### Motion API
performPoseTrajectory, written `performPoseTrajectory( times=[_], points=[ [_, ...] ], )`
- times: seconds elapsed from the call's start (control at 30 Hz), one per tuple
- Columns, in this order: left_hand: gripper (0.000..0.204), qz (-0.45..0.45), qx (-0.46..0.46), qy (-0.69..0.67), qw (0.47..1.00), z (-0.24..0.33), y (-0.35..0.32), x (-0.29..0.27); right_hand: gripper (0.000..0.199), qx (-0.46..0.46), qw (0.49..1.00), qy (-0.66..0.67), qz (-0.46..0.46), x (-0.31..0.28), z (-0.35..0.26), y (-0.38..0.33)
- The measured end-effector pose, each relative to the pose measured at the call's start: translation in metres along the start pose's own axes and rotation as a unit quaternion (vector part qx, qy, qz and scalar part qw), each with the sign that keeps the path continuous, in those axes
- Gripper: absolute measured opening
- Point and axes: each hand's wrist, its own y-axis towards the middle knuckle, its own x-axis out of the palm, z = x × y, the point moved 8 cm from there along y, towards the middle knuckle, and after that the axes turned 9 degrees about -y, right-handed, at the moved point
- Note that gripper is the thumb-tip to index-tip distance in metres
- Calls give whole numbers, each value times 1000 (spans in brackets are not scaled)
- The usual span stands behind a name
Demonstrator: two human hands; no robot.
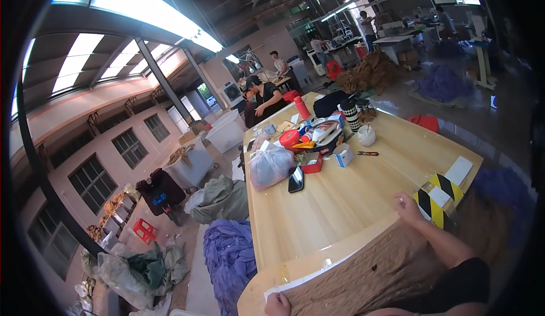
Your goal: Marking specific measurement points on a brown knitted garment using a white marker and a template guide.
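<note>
A brown knitted fabric (363,270) lies spread over the near end of a long pale wooden table (340,202). My left hand (277,304) is closed on the fabric's near left corner at the bottom of the view. My right hand (407,207) rests at the fabric's far right edge, fingers closed on it, with my forearm lying across the cloth. Just beyond my right hand the table corner carries black-and-yellow striped tape (434,199).
Further up the table lie a filled plastic bag (269,165), a dark phone (296,180), a small red box (311,163), a red bottle (301,107) and other clutter. A person (261,97) sits at the far end. Purple cloth (230,256) and sacks lie on the floor to the left.
</note>
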Motion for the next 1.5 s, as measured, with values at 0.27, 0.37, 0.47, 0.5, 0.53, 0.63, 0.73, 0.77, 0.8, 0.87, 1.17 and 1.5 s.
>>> performPoseTrajectory(
  times=[0.27,0.37,0.47,0.5,0.53,0.63,0.73,0.77,0.8,0.87,1.17,1.5],
  points=[
    [9,-8,21,-1,1000,-10,7,11,29,-97,964,-237,70,-56,-18,-43],
    [25,26,5,-26,999,12,22,-3,37,-117,949,-282,79,-65,-13,-46],
    [27,69,109,-53,990,91,37,-20,42,-125,947,-289,60,-67,-21,-51],
    [27,46,150,-67,985,127,38,-12,42,-133,945,-293,54,-65,-14,-51],
    [27,-17,181,-89,979,160,37,5,43,-121,946,-297,46,-65,-8,-57],
    [34,-277,257,-151,913,257,12,90,45,-109,951,-284,43,-71,6,-66],
    [42,-394,301,-218,840,313,-27,163,46,-117,945,-300,51,-69,-6,-73],
    [46,-396,337,-201,831,329,-38,183,47,-115,945,-301,53,-68,-10,-75],
    [50,-398,372,-187,818,344,-50,202,48,-111,944,-306,55,-70,-11,-76],
    [58,-388,394,-139,821,353,-73,238,51,-109,951,-282,60,-75,-13,-75],
    [64,-373,424,-85,821,374,-95,248,49,-82,949,-296,70,-99,-9,-82],
    [58,-333,423,-94,838,370,-94,237,47,-114,960,-245,70,-97,-20,-83]
  ],
)
